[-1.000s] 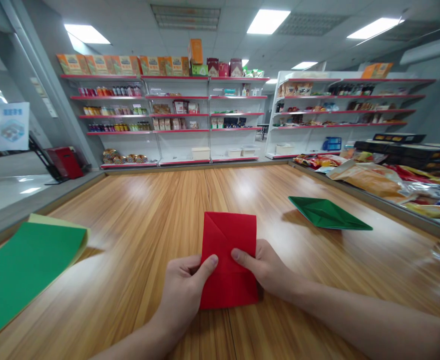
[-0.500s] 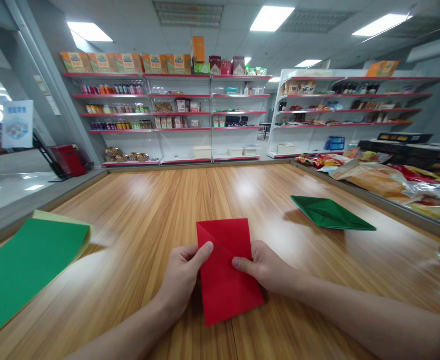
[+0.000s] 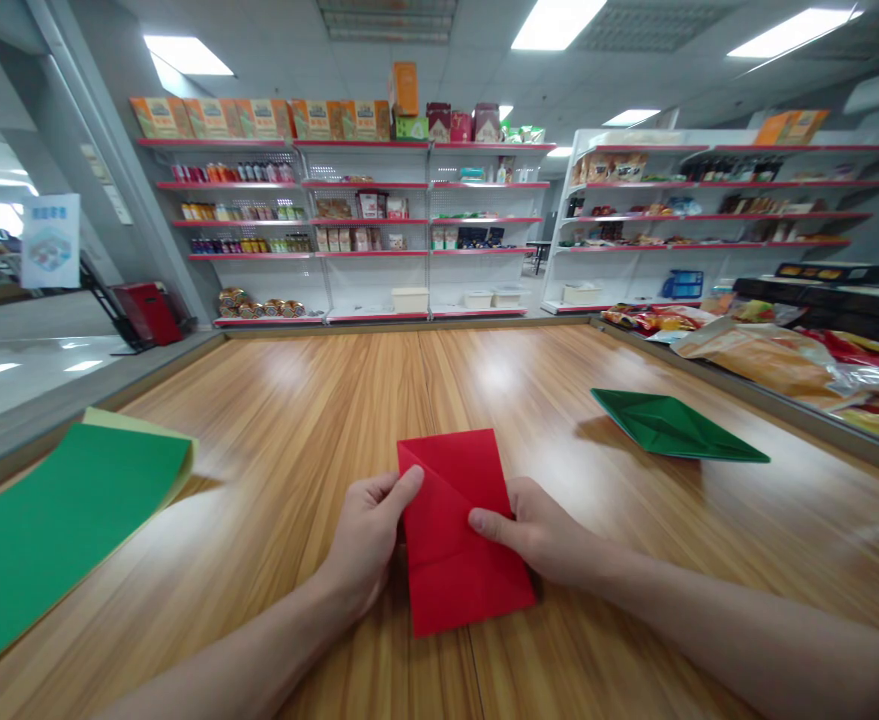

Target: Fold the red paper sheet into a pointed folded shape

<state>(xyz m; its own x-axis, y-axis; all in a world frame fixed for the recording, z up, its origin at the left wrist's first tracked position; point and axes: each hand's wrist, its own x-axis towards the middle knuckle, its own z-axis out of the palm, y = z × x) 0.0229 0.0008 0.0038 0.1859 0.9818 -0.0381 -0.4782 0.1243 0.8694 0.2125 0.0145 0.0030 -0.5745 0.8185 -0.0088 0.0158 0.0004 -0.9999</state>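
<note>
Between my two hands is a folded sheet of red paper (image 3: 458, 575), held tilted above the wooden table. A diagonal fold edge runs across its upper half from the top left corner. My left hand (image 3: 371, 525) pinches its left edge, thumb lying on the front face near that corner. On the opposite edge, my right hand (image 3: 540, 525) grips the paper with its thumb on the front, by the lower end of the diagonal. The other fingers of both hands are mostly hidden behind the sheet.
Green and pale yellow sheets of paper (image 3: 71, 520) lie at the left of the wooden table (image 3: 319, 400). A folded green paper piece (image 3: 671, 425) rests at the right. Snack packets (image 3: 754, 355) lie beyond the right rim. Stocked shelves (image 3: 364, 220) stand behind.
The view has shifted slightly, so the surroundings sit a little further right. My left thumb is slightly higher on the red paper. Both hands keep their hold on it.
</note>
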